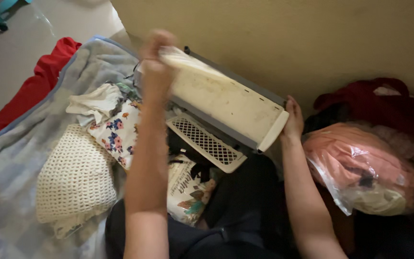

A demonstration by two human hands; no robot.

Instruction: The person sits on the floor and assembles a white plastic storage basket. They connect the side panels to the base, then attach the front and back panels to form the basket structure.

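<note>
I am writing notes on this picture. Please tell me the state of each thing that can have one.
left hand: raised, blurred, gripping the panel's far end
right hand: holding the panel's near end
cream panel: lifted, tilted
white grille: lying flat
clear plastic bag: stuffed with pink cloth
crocheted cloth: folded
floral cloth: crumpled

I read this as a home, likely a bedroom corner: a grey-blue blanket [20,158] spreads across the left of the frame with folded clothes, a cream crochet piece [75,177] and a floral garment [116,132], while bagged pink clothing [360,168] sits at right below a plain beige wall [312,38].
</note>
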